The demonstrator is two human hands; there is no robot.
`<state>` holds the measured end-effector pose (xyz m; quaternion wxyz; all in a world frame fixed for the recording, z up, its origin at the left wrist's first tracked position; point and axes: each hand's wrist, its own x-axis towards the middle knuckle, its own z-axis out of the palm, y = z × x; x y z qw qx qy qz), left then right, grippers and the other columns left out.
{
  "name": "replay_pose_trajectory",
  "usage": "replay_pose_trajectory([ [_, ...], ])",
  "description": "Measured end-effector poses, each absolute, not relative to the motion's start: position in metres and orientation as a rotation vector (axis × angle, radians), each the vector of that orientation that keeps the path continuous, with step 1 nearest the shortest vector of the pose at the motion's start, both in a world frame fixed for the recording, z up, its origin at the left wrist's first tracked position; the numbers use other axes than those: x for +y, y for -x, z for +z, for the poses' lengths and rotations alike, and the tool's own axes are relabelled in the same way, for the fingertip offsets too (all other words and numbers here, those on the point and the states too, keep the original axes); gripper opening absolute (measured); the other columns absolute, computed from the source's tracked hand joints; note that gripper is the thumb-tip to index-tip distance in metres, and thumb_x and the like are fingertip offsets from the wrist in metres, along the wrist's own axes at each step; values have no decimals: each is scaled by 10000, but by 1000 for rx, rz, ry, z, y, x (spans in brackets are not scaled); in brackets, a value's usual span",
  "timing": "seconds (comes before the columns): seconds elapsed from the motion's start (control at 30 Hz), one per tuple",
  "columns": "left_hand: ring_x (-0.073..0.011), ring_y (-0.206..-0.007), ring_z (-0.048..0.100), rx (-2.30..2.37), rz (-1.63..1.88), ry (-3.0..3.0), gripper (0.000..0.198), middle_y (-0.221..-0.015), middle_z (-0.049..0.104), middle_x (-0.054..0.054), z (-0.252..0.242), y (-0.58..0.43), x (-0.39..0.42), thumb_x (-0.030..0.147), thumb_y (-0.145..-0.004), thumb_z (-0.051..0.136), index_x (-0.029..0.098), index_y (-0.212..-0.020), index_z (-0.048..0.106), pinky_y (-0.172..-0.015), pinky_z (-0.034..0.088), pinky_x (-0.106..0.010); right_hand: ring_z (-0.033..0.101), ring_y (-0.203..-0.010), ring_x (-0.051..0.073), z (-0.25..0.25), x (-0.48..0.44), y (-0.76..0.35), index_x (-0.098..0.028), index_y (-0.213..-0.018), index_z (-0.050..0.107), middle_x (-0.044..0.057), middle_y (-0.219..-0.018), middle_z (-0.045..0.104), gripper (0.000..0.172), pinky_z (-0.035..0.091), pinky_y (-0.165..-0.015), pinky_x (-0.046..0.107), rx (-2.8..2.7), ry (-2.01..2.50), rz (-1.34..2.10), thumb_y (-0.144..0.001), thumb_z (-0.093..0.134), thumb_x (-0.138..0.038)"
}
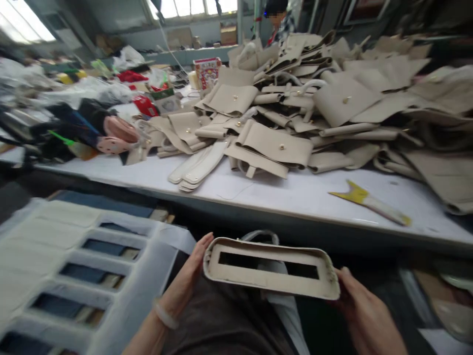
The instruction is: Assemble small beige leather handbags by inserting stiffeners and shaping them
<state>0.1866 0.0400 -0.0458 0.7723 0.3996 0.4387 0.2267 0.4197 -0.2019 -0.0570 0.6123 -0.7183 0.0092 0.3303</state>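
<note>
Between my two hands, above my lap, is a beige handbag body [251, 280], its narrow face with a long rectangular slot turned up toward me. My left hand [195, 264] grips its left end, fingers along the outer side. The right end is held by my right hand [364, 305], thumb at the edge and the other fingers mostly hidden. A pale curved handle [263, 234] shows behind the far rim. Below the bag hangs a pale strip [288, 320], whose attachment I cannot make out.
Many beige bag pieces [281, 143] with metal studs are heaped on the white table [251, 197]. Nearer its edge lie white straps [199, 165] and a yellow forked tool [369, 199]. At left stands a white slotted tray [148, 266]. A person [281, 24] is behind the heap.
</note>
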Motion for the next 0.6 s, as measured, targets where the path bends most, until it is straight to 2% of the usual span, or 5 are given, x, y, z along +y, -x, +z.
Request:
replay_pose_trajectory([
  [0.1, -279, -1307, 488, 901, 461, -591, 603, -1382, 577, -20, -60, -200, 30, 606, -828, 595, 300, -1346, 558, -1019, 468, -357, 637, -851, 232, -44, -192, -412, -180, -1089, 729, 85, -1056, 722, 516, 528, -610, 280, 80, 1519, 788, -788, 659, -593],
  [0.23, -289, -1286, 514, 961, 486, -472, 600, -1291, 649, -15, -73, -204, 22, 651, -857, 515, 278, -1321, 592, -1054, 456, -370, 626, -846, 237, -35, -196, -408, -140, -1076, 730, 115, -1029, 712, 534, 537, -578, 289, 64, 1517, 775, -814, 633, -596],
  [0.37, -289, -1281, 519, 1034, 512, -437, 625, -1240, 680, -20, -77, -201, 19, 644, -849, 535, 241, -1323, 588, -1084, 433, -378, 633, -884, 269, -27, -194, -411, -164, -1057, 731, 101, -1052, 700, 499, 584, -651, 343, -100, 1682, 810, -796, 661, -583],
  [0.5, -298, -1285, 514, 953, 470, -378, 652, -1260, 669, -13, -81, -205, 22, 658, -834, 545, 258, -1349, 558, -1097, 415, -409, 652, -808, 267, -23, -192, -418, -155, -1113, 712, 101, -982, 715, 581, 585, -651, 337, -239, 1929, 772, -766, 665, -619],
  [0.6, -299, -1310, 486, 832, 487, -437, 660, -1309, 634, -37, -80, -207, 23, 687, -860, 479, 268, -1367, 535, -1121, 369, -430, 660, -937, 292, -27, -212, -419, -196, -1122, 705, 90, -1129, 698, 567, 587, -710, 324, -296, 2035, 744, -784, 625, -644],
])
